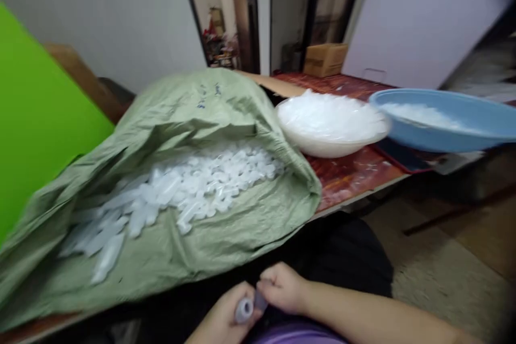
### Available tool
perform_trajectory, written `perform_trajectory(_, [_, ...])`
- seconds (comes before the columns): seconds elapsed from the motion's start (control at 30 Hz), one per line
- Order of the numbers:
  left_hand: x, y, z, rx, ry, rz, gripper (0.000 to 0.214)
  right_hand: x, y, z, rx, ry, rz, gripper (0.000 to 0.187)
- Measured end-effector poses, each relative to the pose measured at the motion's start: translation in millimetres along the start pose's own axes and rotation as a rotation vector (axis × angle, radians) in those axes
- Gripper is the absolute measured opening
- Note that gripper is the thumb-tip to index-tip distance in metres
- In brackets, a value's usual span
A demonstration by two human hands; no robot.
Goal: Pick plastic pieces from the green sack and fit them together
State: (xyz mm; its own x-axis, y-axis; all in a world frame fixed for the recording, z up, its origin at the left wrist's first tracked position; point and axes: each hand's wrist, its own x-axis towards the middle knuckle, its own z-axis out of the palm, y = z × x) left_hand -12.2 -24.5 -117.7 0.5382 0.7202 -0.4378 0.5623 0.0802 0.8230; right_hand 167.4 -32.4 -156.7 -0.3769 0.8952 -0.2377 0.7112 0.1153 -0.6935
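Low in the view, close to my body, my left hand (231, 312) is closed around a small translucent plastic tube (244, 309), whose round open end faces up toward me. Right beside it my right hand (286, 287) is closed, with its fingers pinching a greyish translucent plastic piece (261, 301). Whether this piece joins the tube is hidden by the fingers. Beyond my hands, many white plastic tubes (209, 180) lie heaped in the mouth of a green woven sack (250, 234) on the table.
A white bowl (334, 148) heaped with clear-white plastic pieces stands right of the sack. Farther right, a blue basin (435, 137) holds more white pieces near the edge of the red table (350, 177). A cardboard box (325, 59) sits behind; a bright green panel (36, 129) rises at left.
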Motion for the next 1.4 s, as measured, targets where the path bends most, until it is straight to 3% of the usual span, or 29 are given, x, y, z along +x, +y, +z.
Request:
perform_trajectory(0.1, [11.1, -4.5, -3.4, 0.286, -0.032, 0.086, 0.013, -2.8, 3.5, -5.1, -0.046, 0.017, 0.024, 0.030])
perform_trajectory(0.2, [24.8, 1.4, -7.7, 0.391, 0.106, 0.110, 0.041, -11.1, 1.4, -28.5, -0.128, 0.059, 0.087, 0.032])
perform_trajectory(0.27, [31.5, 6.0, -8.8, 0.340, 0.149, 0.140, 0.043, -21.6, -6.2, -51.0, -0.149, -0.017, 0.084, 0.027])
perform_trajectory(0.3, [33.8, 7.2, -8.7, 0.310, 0.170, 0.154, 0.042, -27.0, -12.6, -63.9, -0.142, -0.150, 0.037, 0.024])
perform_trajectory(0.37, [36.0, 6.9, -7.9, 0.289, 0.200, 0.181, 0.039, -33.2, -29.9, -91.0, -0.035, -0.287, -0.168, 0.018])
perform_trajectory(0.4, [36.0, 5.9, -7.2, 0.306, 0.208, 0.201, 0.040, -32.2, -39.8, -103.9, 0.014, -0.242, -0.235, 0.017])
perform_trajectory(0.47, [33.4, 4.3, -5.0, 0.374, 0.190, 0.218, 0.041, -19.3, -58.7, -125.4, 0.002, -0.009, -0.279, 0.017])
perform_trajectory(0.53, [27.3, 5.9, -2.4, 0.439, 0.147, 0.155, 0.034, 5.9, -73.0, -138.2, -0.161, 0.257, -0.224, 0.018])
perform_trajectory(0.57, [22.9, 8.2, -1.3, 0.455, 0.123, 0.100, 0.029, 21.0, -78.1, -141.3, -0.257, 0.326, -0.180, 0.019])
perform_trajectory(0.63, [11.9, 14.7, -0.1, 0.439, 0.083, 0.005, 0.024, 50.7, -85.2, -141.8, -0.422, 0.320, -0.134, 0.024])
perform_trajectory(0.73, [-7.4, 22.2, -2.1, 0.334, 0.067, 0.003, 0.035, 81.6, -91.5, -135.3, -0.532, 0.235, -0.136, 0.026])
perform_trajectory(0.87, [-29.4, 21.2, -10.1, 0.153, 0.085, 0.027, 0.041, 91.3, -93.0, -128.6, -0.538, 0.200, -0.159, 0.024])
perform_trajectory(1.0, [-37.6, 22.0, -18.0, -0.041, 0.059, 0.072, 0.039, 72.1, -84.7, -125.6, -0.428, 0.258, -0.171, 0.025])
perform_trajectory(1.1, [-36.4, 27.4, -19.9, -0.281, -0.007, 0.151, 0.038, 38.1, -77.7, -119.0, 0.018, 0.320, -0.300, 0.025])
perform_trajectory(1.17, [-34.6, 31.3, -19.1, -0.468, -0.077, 0.198, 0.042, 11.5, -75.0, -114.2, 0.264, 0.226, -0.416, 0.028])
perform_trajectory(1.27, [-31.8, 36.6, -16.5, -0.668, -0.200, 0.255, 0.043, -19.0, -71.6, -111.0, 0.286, 0.049, -0.532, 0.031])
perform_trajectory(1.4, [-25.6, 39.2, -9.9, -0.874, -0.384, 0.227, 0.049, -30.3, -60.4, -110.4, 0.407, -0.095, -0.527, 0.029])
